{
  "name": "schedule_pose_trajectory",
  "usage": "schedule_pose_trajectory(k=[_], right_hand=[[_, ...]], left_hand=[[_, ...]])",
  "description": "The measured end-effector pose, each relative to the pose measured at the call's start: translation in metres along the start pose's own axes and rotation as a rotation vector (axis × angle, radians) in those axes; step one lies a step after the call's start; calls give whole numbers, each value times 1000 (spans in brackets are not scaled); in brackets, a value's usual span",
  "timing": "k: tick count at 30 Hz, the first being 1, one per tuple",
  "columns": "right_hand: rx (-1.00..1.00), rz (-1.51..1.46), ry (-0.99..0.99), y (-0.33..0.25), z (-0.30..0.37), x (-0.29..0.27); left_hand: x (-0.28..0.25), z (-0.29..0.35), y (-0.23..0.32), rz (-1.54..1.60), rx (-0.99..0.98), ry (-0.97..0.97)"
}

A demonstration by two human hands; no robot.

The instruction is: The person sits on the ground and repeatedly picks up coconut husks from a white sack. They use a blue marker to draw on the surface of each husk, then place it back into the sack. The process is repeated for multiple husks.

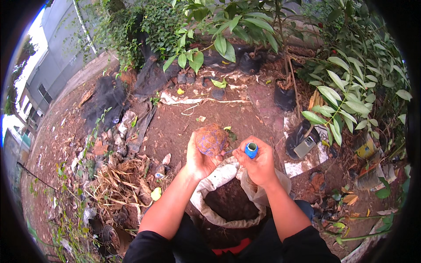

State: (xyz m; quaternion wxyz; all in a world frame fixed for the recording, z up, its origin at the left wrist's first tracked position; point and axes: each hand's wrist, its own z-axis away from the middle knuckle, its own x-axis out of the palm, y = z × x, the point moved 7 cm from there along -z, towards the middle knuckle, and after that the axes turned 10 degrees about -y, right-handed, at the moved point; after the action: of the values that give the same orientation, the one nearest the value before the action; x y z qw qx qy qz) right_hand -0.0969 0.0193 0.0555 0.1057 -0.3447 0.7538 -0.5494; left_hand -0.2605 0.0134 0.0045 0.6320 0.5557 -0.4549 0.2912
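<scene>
In the middle of the head view, my left hand [198, 158] holds up a round brown fibre ball [211, 139] wrapped in criss-crossing purple-blue thread. My right hand [259, 164] grips a spool of blue thread [251, 150], its open end tilted up toward me. Between the two hands, the thumb and fingertips of the right hand come close to the ball; a strand there is too fine to make out clearly. Below them stands a white sack [206, 186] with its rim rolled down, holding dark soil [231, 204]. Clear plastic [280, 179] shows beside the sack, under my right wrist.
A phone [305, 147] leans on a black plant bag [298, 136] at the right. Another potted plant bag [285, 97] stands behind it, under leafy branches [346, 103]. Dry straw [116, 184] lies at the left, near black netting [103, 103]. Bare soil [188, 125] spreads ahead.
</scene>
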Motion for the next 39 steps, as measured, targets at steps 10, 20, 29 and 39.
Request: schedule_pose_trajectory(k=[10, 20, 29, 39], right_hand=[[-28, -77, -24, -7, -1, -3], [100, -109, -39, 2, 2, -3], [356, 115, 78, 12, -1, -24], [349, 357, 197, 5, -5, -41]], left_hand=[[1, -2, -17, -88, -81, -69], [21, 2, -20, -657, -179, 162], [60, 8, 8, -1694, 159, 67], [82, 15, 15, -1960, 192, -51]])
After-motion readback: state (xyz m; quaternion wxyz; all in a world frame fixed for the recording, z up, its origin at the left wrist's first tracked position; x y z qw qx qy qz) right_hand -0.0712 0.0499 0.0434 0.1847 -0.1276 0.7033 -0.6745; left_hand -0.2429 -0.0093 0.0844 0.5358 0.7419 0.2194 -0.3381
